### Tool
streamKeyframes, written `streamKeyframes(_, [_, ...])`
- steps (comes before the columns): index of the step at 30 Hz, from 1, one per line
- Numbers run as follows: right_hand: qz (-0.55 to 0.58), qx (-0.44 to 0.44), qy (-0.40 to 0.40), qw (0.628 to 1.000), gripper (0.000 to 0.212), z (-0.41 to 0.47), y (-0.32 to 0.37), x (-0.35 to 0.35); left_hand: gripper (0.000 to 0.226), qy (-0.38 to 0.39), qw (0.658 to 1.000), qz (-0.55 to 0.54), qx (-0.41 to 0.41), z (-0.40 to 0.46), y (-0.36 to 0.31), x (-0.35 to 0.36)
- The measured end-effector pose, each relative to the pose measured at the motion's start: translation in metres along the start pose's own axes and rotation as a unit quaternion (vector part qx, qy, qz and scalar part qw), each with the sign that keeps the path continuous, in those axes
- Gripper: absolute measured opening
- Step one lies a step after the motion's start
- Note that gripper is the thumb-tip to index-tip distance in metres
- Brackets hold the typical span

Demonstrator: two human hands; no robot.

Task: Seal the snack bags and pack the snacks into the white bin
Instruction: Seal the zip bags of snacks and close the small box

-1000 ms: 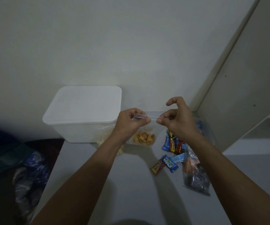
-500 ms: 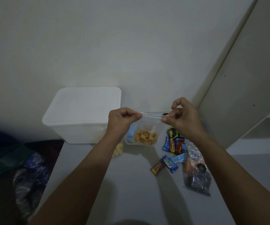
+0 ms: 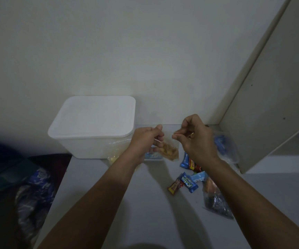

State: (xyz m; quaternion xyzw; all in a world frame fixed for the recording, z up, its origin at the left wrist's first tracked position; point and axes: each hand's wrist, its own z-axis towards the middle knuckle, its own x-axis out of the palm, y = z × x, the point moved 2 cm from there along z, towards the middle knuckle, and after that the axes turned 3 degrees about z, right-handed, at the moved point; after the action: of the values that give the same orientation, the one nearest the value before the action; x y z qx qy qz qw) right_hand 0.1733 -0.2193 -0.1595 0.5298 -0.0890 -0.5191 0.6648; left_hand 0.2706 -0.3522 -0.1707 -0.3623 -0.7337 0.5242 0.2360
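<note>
The white bin (image 3: 84, 148) stands at the back left of the table with its lid (image 3: 95, 117) on. Just right of it, my left hand (image 3: 145, 139) grips the top of a clear snack bag (image 3: 169, 150) of orange crackers, which hangs blurred above the table. My right hand (image 3: 193, 139) is close by at the bag's right top corner, thumb and fingertips pinched together. Whether it holds the bag is not visible. Loose wrapped candies (image 3: 188, 183) lie under my right forearm.
A bag of yellow snacks (image 3: 113, 154) leans on the bin. More snack bags lie at the right (image 3: 224, 148) and front right (image 3: 215, 200). A cabinet panel (image 3: 270, 105) bounds the right. Clothes (image 3: 28, 186) are piled off the table's left edge (image 3: 62, 177).
My hands have come closer together. The bag's top edge is no longer stretched taut between them, and the bag now swings from my left hand.
</note>
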Motion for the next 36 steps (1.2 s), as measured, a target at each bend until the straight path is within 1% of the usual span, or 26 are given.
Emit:
streamKeyframes(2, [-0.005, -0.007, -0.002, 1.0, 0.034, -0.003, -0.001, 0.0, 0.026, 0.012, 1.0, -0.016, 0.009, 0.001, 0.002, 0.0])
streamKeyframes(4, [-0.006, -0.007, -0.005, 1.0, 0.033, -0.004, -0.002, 0.001, 0.026, 0.016, 0.999, -0.039, 0.001, -0.001, 0.003, -0.001])
streamKeyframes(7, [-0.01, -0.012, -0.003, 1.0, 0.032, -0.005, -0.001, 0.002, 0.039, 0.011, 0.997, -0.075, -0.032, -0.002, 0.004, -0.002])
streamKeyframes(8, [-0.011, -0.013, -0.001, 1.0, 0.032, -0.005, -0.001, 0.002, 0.039, 0.012, 0.996, -0.075, -0.037, -0.002, 0.004, -0.002])
streamKeyframes(11, [-0.009, -0.01, 0.004, 1.0, 0.032, -0.007, -0.001, 0.003, 0.028, 0.019, 0.995, -0.085, -0.038, -0.001, 0.004, -0.002])
streamKeyframes(15, [0.025, 0.013, 0.02, 0.999, 0.033, -0.009, -0.005, 0.003, 0.023, 0.021, 0.996, -0.087, -0.008, -0.001, 0.005, -0.002])
streamKeyframes(19, [0.073, 0.066, 0.058, 0.993, 0.025, -0.008, -0.008, 0.005, 0.02, 0.01, 0.998, -0.059, 0.025, -0.002, 0.008, 0.001])
streamKeyframes(23, [0.079, 0.105, 0.052, 0.99, 0.017, -0.003, -0.013, 0.007, 0.017, 0.002, 0.998, -0.033, 0.058, -0.004, 0.011, 0.003])
streamKeyframes(27, [0.069, 0.12, 0.047, 0.989, 0.02, -0.002, -0.015, 0.01, 0.018, 0.005, 0.997, 0.009, 0.072, -0.005, 0.015, -0.001])
streamKeyframes(28, [0.068, 0.118, 0.044, 0.99, 0.021, -0.003, -0.014, 0.011, 0.017, -0.006, 0.998, 0.019, 0.064, -0.005, 0.016, -0.003])
streamKeyframes(30, [0.06, 0.108, 0.051, 0.991, 0.023, -0.004, -0.013, 0.014, 0.014, -0.062, 0.997, 0.015, 0.037, -0.003, 0.021, -0.009])
streamKeyframes(32, [0.058, 0.104, 0.075, 0.99, 0.026, -0.004, -0.011, 0.015, 0.011, -0.145, 0.988, 0.022, 0.046, 0.001, 0.03, -0.02])
streamKeyframes(33, [0.061, 0.105, 0.09, 0.989, 0.028, -0.003, -0.011, 0.016, 0.016, -0.164, 0.983, 0.05, 0.059, 0.002, 0.035, -0.025])
streamKeyframes(34, [0.065, 0.105, 0.104, 0.987, 0.03, -0.003, -0.011, 0.017, 0.025, -0.152, 0.983, 0.074, 0.068, 0.002, 0.041, -0.028])
streamKeyframes(35, [0.068, 0.107, 0.116, 0.985, 0.03, -0.002, -0.011, 0.018, 0.03, -0.12, 0.987, 0.08, 0.073, 0.002, 0.047, -0.029])
streamKeyframes(36, [0.07, 0.112, 0.126, 0.983, 0.03, -0.002, -0.011, 0.019, 0.028, -0.088, 0.99, 0.077, 0.078, 0.001, 0.053, -0.03])
